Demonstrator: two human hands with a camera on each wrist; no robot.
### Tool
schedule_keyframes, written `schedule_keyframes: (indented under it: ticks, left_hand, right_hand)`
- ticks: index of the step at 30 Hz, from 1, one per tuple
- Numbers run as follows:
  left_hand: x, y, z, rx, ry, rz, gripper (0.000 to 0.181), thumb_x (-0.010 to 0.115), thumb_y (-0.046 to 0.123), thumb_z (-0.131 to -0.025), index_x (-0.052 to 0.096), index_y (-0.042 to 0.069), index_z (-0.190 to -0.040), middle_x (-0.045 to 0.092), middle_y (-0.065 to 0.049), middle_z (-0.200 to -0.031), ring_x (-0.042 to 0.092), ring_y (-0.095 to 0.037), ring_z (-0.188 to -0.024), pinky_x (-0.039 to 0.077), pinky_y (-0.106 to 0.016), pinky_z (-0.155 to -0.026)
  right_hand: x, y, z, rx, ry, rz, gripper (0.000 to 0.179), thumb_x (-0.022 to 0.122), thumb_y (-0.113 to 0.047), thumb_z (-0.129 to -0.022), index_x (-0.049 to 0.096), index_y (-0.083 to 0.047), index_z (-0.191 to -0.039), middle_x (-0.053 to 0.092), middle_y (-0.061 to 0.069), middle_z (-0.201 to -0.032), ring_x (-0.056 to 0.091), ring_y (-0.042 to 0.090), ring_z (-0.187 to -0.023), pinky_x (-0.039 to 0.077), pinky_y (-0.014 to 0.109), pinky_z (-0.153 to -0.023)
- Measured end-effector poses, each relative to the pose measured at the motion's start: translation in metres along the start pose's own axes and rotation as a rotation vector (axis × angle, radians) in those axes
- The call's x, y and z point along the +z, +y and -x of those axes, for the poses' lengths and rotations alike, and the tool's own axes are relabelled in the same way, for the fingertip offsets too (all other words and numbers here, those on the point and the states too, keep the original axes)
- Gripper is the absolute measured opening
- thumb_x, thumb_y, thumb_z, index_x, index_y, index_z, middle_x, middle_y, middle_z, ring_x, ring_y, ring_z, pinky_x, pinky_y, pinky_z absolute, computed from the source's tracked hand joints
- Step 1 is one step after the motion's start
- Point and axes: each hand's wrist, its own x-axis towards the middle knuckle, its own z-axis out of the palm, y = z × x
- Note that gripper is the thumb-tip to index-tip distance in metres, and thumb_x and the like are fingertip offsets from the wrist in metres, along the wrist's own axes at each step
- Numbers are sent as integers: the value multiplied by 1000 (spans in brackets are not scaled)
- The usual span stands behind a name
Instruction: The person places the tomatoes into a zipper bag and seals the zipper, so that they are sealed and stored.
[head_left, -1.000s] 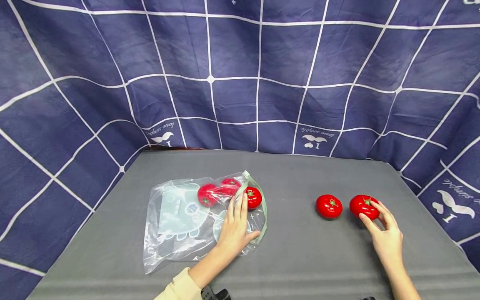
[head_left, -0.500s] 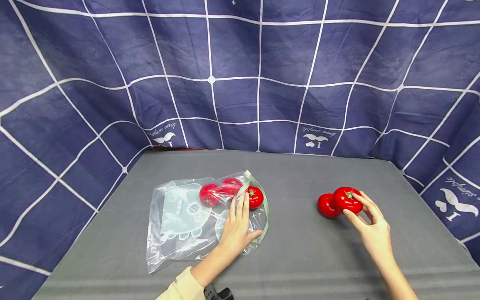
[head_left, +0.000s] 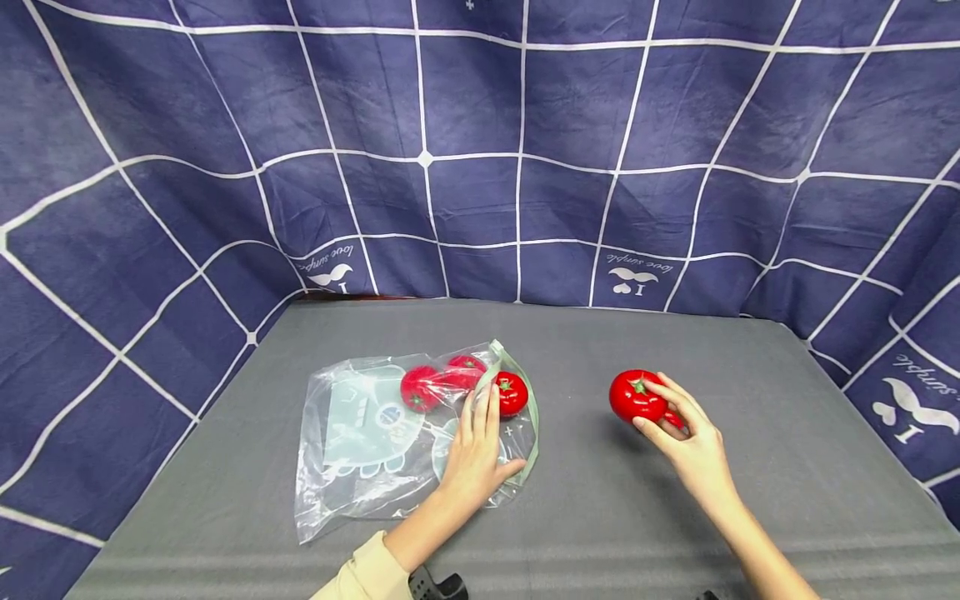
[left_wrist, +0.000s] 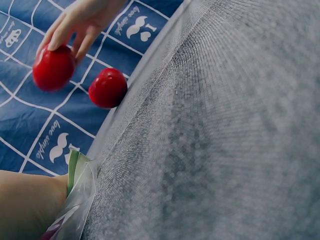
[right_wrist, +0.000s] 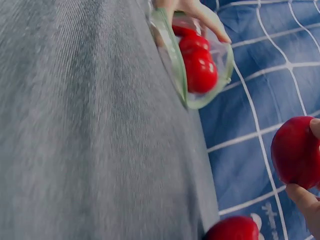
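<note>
We see the left hand lying across the bag, its fingers stretched out straight over the clear film and its thumb spread towards the green rim. Just beyond those fingertips sits the front tomato, inside the mouth, and the right wrist view shows us that mouth gaping around it. Further in, on the far side of the left hand's fingers, we find the second tomato and the third tomato close together under the film.

The right hand grips the held tomato between thumb and fingertips, with the green stem end facing up. From the left wrist view we can tell that it is raised clear of the table, well apart from the bag and on the side of the right hand nearer the left. Behind the right hand's fingers, from the head view, we catch only a piece of the loose tomato; the left wrist view shows us the whole of it resting on the table.

Beyond both hands we see a blue cloth with white lines. A pale sleeve covers the forearm behind the left hand.
</note>
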Motion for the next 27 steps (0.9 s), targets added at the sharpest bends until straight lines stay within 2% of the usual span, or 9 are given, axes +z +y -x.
schedule_keyframes:
  ticks: [3, 8, 15, 18, 24, 27]
  left_hand:
    - [0, 0, 0, 3, 5, -4, 114, 81, 43, -57, 18, 3, -143, 27, -10, -145, 26, -31, -132, 37, -38, -103]
    - [0, 0, 0, 12, 12, -6, 114, 82, 43, -57, 19, 3, -143, 27, -11, -145, 26, -31, -132, 35, -38, -104]
    - [1, 0, 0, 20, 30, -13, 114, 82, 43, -56, 19, 2, -142, 28, -11, -145, 27, -31, -132, 36, -38, -104]
    - [2, -1, 0, 23, 37, -18, 115, 82, 44, -55, 20, 2, -142, 28, -11, -145, 27, -31, -132, 36, -39, -103]
    - [3, -1, 0, 36, 52, -32, 115, 82, 45, -54, 21, 2, -141, 28, -11, -144, 28, -31, -131, 37, -38, -103]
    - [3, -1, 0, 36, 56, -38, 115, 82, 45, -54, 22, 2, -141, 29, -11, -144, 29, -32, -131, 36, -39, -103]
  right_hand:
    - [8, -4, -3, 3, -11, -35, 48, 71, -16, -77, 57, -16, -123, 44, -3, -138, 43, -15, -107, 41, 2, -82]
    - [23, -8, -10, 16, 1, -100, 48, 72, -16, -76, 58, -17, -122, 43, -7, -138, 44, -11, -111, 41, 4, -83]
    - [52, -7, -16, 14, -40, -202, 47, 71, -15, -77, 58, -14, -122, 41, -1, -140, 44, -1, -118, 42, 5, -84]
    - [65, -7, -17, 12, -53, -226, 46, 72, -15, -76, 58, -14, -121, 40, -1, -140, 46, 6, -120, 44, 12, -87]
    - [89, -5, -20, -11, -63, -204, 45, 73, -14, -75, 60, -13, -118, 42, 7, -139, 47, 23, -122, 46, 36, -90]
    - [101, -4, -24, -11, -79, -213, 46, 73, -14, -74, 60, -12, -118, 42, 10, -140, 47, 26, -123, 46, 41, -90]
